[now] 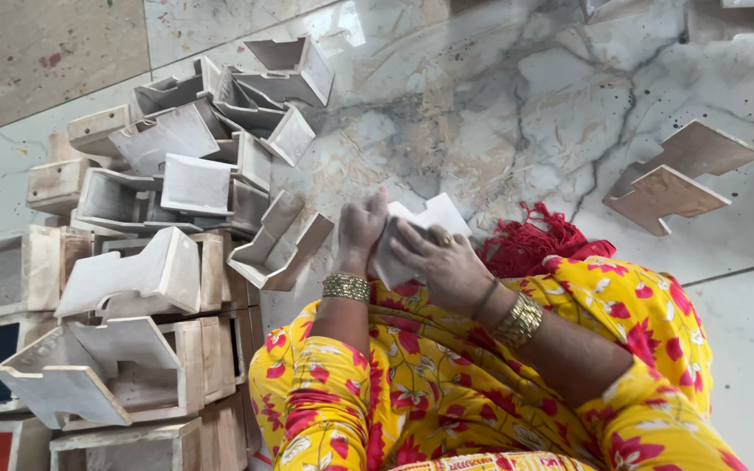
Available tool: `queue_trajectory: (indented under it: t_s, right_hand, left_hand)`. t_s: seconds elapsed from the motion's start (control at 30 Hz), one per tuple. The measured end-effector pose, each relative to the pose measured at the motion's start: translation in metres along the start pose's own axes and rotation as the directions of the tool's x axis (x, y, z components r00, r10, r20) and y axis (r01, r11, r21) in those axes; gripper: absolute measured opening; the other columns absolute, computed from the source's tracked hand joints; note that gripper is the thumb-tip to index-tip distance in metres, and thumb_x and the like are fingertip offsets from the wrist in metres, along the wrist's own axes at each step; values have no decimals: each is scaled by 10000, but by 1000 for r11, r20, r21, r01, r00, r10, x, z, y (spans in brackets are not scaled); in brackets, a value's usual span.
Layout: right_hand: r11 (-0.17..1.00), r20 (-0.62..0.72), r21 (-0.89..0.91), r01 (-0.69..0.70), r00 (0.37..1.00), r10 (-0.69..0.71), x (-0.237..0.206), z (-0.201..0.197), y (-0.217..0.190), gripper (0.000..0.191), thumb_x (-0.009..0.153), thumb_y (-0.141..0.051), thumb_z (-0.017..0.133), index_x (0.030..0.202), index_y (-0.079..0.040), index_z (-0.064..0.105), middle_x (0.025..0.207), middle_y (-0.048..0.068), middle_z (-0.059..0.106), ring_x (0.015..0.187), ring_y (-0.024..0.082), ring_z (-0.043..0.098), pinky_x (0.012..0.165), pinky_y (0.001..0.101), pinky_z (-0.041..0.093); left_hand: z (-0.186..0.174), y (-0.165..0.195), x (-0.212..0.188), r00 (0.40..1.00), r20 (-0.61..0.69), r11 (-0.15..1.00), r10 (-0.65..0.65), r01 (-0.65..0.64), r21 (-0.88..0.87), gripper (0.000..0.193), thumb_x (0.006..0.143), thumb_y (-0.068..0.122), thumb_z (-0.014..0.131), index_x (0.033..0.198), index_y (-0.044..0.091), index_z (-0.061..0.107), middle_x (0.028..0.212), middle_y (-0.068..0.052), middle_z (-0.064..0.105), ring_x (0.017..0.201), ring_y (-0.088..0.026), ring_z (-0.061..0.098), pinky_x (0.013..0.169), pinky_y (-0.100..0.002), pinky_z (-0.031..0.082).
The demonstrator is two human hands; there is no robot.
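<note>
Spreading under everything, the polished marble floor [525,105] shows grey veins and a glossy sheen. At left lies a heap of white-coated wooden brackets [159,218], angular and stepped, some showing bare wood edges. Two flat stepped wooden pieces [678,174] lie well apart at far right. A red fringed cloth [534,240] sits beside the yellow floral lap [447,384]. At centre, the left hand [359,231] and right hand [438,262] both grip a small white bracket piece [425,222], fingers wrapped around it above the lap.
</note>
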State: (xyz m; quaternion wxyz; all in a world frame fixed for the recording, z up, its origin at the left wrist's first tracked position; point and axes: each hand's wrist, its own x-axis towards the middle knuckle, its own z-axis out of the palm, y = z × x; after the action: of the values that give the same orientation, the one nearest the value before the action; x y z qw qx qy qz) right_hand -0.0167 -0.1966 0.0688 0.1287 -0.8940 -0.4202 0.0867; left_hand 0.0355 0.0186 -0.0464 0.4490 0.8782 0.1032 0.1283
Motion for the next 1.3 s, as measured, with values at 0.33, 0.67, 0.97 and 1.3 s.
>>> queue_trajectory:
  t_s: [0.33, 0.67, 0.97, 1.3]
  right_hand:
    - [959, 17, 195, 205, 977, -213, -5, -4, 33, 811, 734, -56, 647, 1518, -157, 463, 1615, 97, 408, 1301, 299, 559, 1054, 522, 454]
    - [971, -74, 229, -66, 994, 85, -1, 0, 40, 683, 810, -326, 760, 1437, -282, 492, 1518, 52, 477, 1267, 381, 574, 1036, 490, 524]
    - [805, 238, 16, -593, 784, 573, 20, 8, 50, 770, 917, -289, 648, 1575, -357, 255, 1682, 77, 111, 1457, 439, 289, 1197, 585, 284]
    - [873, 219, 7, -488, 852, 475, 27, 13, 33, 892, 822, -398, 729, 1584, -453, 269, 1696, 93, 109, 1405, 361, 363, 1145, 496, 330]
  left_hand:
    - [-9, -12, 3, 991, -58, 991, -119, 115, -71, 544, 1004, 472, 533, 826, 22, 780, 711, -202, 737, 674, -303, 750, 682, -408, 562]
    - [-5, -41, 19, 951, 11, 949, -310, 309, 66, 749, 1022, 569, 401, 872, -79, 746, 844, -312, 719, 859, -431, 714, 849, -464, 530]
    - [-4, -59, 30, 852, -16, 816, -523, 506, 281, 855, 1025, 615, 234, 1096, -70, 739, 1185, -364, 658, 1253, -483, 572, 1143, -463, 381]
    - [6, -33, 18, 919, -9, 912, -395, 394, 115, 779, 1016, 589, 314, 977, -38, 776, 1053, -340, 708, 1085, -498, 654, 1017, -509, 461]
